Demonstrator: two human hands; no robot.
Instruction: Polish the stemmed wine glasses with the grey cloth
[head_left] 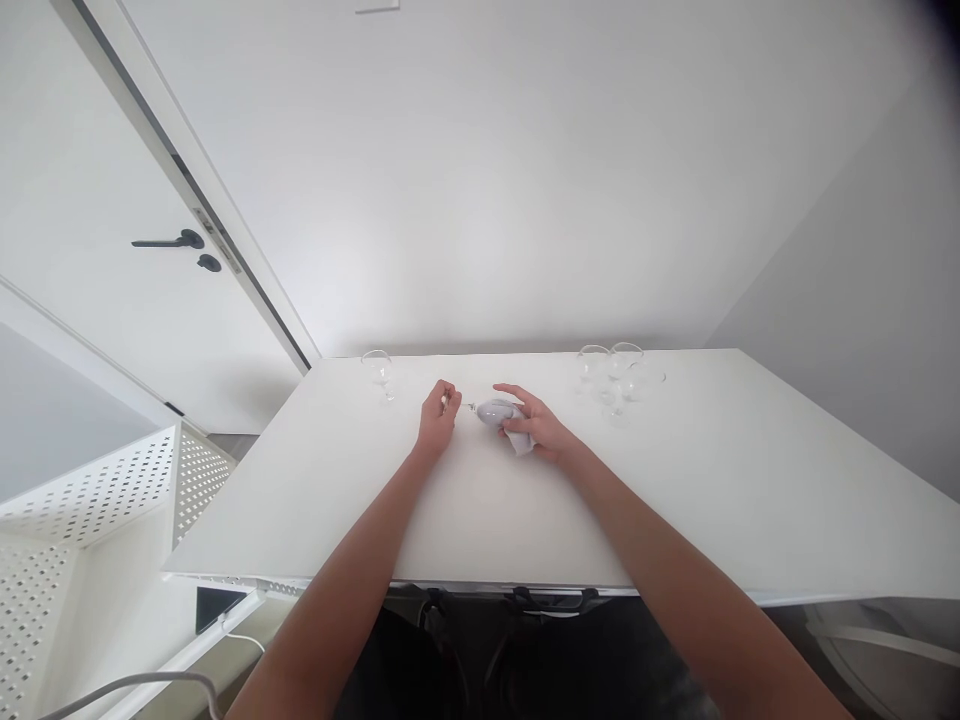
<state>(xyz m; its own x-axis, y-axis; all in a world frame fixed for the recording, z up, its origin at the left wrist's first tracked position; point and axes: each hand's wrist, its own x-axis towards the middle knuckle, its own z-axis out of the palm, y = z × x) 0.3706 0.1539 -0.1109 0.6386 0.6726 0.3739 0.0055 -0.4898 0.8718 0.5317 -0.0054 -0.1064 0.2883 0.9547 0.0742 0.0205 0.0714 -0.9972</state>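
A clear wine glass (pixel 487 408) is held on its side above the white table, its bowl toward the right. My left hand (pixel 438 418) is closed on the foot end of the glass, with the thin stem running out to the right. A white cloth (pixel 519 441) is in my right hand (pixel 541 424), which grips it at the bowl with the thumb below and a finger stretched over the top. Part of the cloth seems to be inside the bowl, and a corner hangs down. The rim is hidden by the cloth and fingers.
One stemmed glass (pixel 377 368) stands at the table's back left. Several more clear glasses (pixel 626 360) stand close together at the back right. The white table (pixel 300 490) meets a wall behind it. A door (pixel 97 180) and perforated white panels (pixel 97 465) are to the left.
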